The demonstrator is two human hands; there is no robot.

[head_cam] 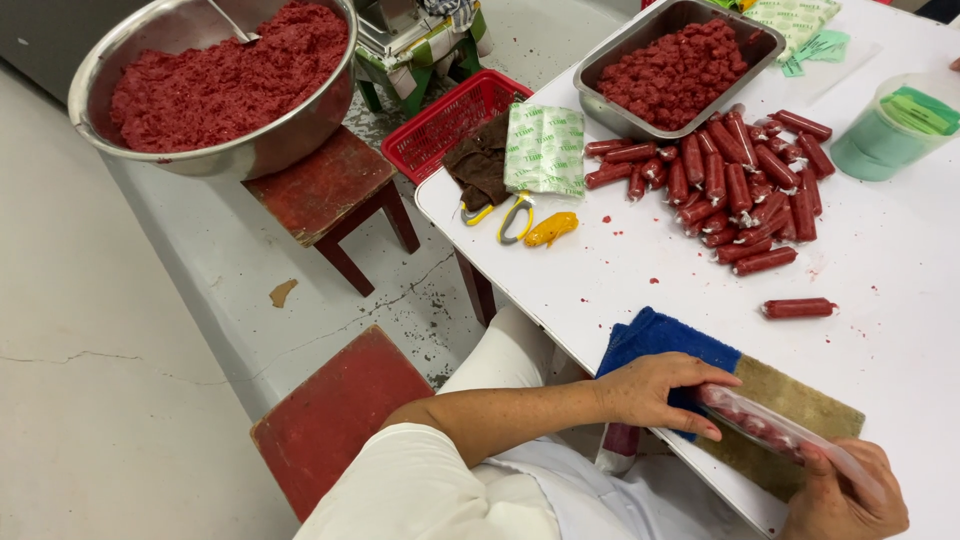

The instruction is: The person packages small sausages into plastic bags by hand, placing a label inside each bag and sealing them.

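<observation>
Two hands gripped one plastic-wrapped meat roll (775, 432) — left hand (655, 392) steadying, right hand (845, 495) clenched around its end — best rolled evenly over the brown mat (800, 405).

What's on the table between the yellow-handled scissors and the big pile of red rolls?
In the head view, between the scissors and the pile of rolls: a small orange piece and scattered red crumbs.

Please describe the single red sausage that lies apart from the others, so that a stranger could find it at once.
Start at the white table and find the big pile of red sausages below the metal tray. Move toward the person, past the pile. The lone sausage lies flat there by itself, touching nothing, between the pile and the blue cloth.
</observation>
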